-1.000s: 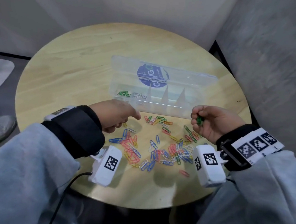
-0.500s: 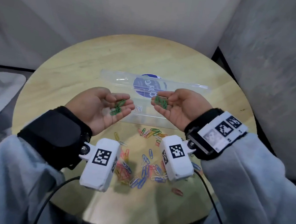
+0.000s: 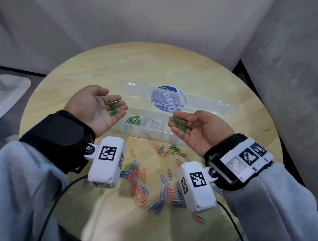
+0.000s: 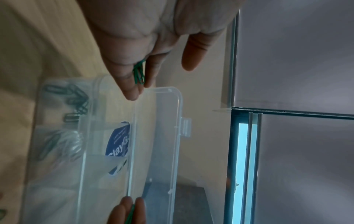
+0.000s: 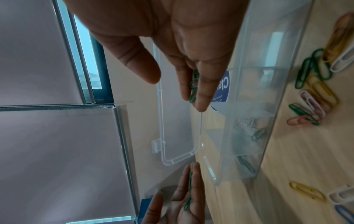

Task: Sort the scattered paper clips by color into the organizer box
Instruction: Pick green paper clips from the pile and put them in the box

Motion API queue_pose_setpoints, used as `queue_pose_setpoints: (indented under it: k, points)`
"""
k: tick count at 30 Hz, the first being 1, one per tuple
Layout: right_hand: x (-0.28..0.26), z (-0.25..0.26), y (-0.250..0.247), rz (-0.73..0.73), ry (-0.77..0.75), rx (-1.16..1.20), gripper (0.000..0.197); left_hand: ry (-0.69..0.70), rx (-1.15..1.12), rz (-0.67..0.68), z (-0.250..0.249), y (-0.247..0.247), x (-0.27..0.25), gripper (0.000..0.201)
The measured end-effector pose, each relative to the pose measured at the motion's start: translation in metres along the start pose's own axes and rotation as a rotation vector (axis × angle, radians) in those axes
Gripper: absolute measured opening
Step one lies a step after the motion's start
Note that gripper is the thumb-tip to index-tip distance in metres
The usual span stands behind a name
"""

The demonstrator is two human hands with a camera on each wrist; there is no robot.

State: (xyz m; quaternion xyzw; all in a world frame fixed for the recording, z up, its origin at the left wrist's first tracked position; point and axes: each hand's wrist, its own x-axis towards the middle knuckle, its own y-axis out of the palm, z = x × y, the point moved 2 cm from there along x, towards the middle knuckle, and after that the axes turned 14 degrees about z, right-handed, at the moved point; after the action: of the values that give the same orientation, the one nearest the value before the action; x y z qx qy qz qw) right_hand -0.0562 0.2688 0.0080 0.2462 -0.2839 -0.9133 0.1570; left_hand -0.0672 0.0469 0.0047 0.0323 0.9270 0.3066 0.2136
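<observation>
Both hands are held palm up above the clear organizer box (image 3: 200, 143). My left hand (image 3: 95, 108) carries a few green clips (image 3: 114, 108) on its straight fingers, over the box's left end. My right hand (image 3: 198, 130) carries more green clips (image 3: 180, 123) over the box's right half. The left wrist view shows the clips (image 4: 138, 72) lying along the fingers (image 4: 132, 91); the right wrist view shows them (image 5: 193, 86) the same way. One left compartment holds green clips (image 3: 134, 120), the one beside it white clips (image 3: 152, 122). Mixed-colour clips (image 3: 140, 180) lie scattered near me.
The box lid (image 3: 210, 104) with a blue sticker (image 3: 168, 99) lies open behind the box. The round wooden table (image 3: 140, 66) stands in a corner, walls behind and to the right. A cable (image 3: 57, 198) hangs from the left wrist camera.
Both hands rose from the clip pile and turned palm up, showing green clips. Since half a second ago they have spread apart, uncovering the box compartments.
</observation>
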Motion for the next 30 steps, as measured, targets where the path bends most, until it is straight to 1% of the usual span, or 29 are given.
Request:
queue_pose_setpoints:
  k: [6, 9, 13, 15, 17, 18, 20, 22, 23, 25, 28, 30]
  points:
    - [0.015, -0.002, 0.032, 0.010, 0.045, -0.052, 0.028, 0.004, -0.109, 0.021, -0.004, 0.005, 0.005, 0.046]
    - [0.031, -0.004, 0.056, 0.035, 0.054, -0.082, 0.027, 0.034, -0.162, 0.065, -0.001, 0.007, 0.004, 0.053]
    - [0.047, -0.010, 0.074, 0.033, 0.051, -0.132, 0.044, 0.068, -0.159, 0.092, 0.001, 0.012, 0.001, 0.067]
    - [0.051, -0.012, 0.077, -0.002, 0.063, -0.211, 0.046, 0.053, -0.137, 0.109, 0.000, 0.015, -0.001, 0.069]
    - [0.052, -0.009, 0.074, -0.074, 0.099, -0.393, 0.044, 0.026, -0.058, 0.133, -0.001, 0.017, -0.001, 0.071]
    - [0.051, -0.007, 0.071, -0.099, 0.119, -0.523, 0.042, 0.021, -0.006, 0.132, -0.002, 0.016, -0.001, 0.071]
    - [0.047, -0.003, 0.064, -0.110, 0.135, -0.897, 0.030, 0.029, 0.080, 0.102, -0.003, 0.013, 0.001, 0.068]
    - [0.042, -0.002, 0.058, -0.115, 0.137, -1.296, 0.021, 0.054, 0.091, 0.085, -0.004, 0.009, 0.004, 0.064]
    - [0.040, -0.004, 0.055, -0.113, 0.144, -1.450, 0.022, 0.064, 0.076, 0.086, -0.003, 0.008, 0.005, 0.064]
    - [0.041, -0.012, 0.053, -0.076, 0.183, -1.697, 0.030, 0.072, 0.065, 0.096, 0.001, 0.007, 0.006, 0.065]
    - [0.049, -0.024, 0.050, 0.006, 0.314, -2.070, 0.044, 0.046, 0.113, 0.148, 0.008, 0.008, 0.007, 0.069]
    - [0.056, -0.031, 0.047, 0.049, 0.397, -2.244, 0.043, 0.041, 0.148, 0.181, 0.012, 0.010, 0.008, 0.071]
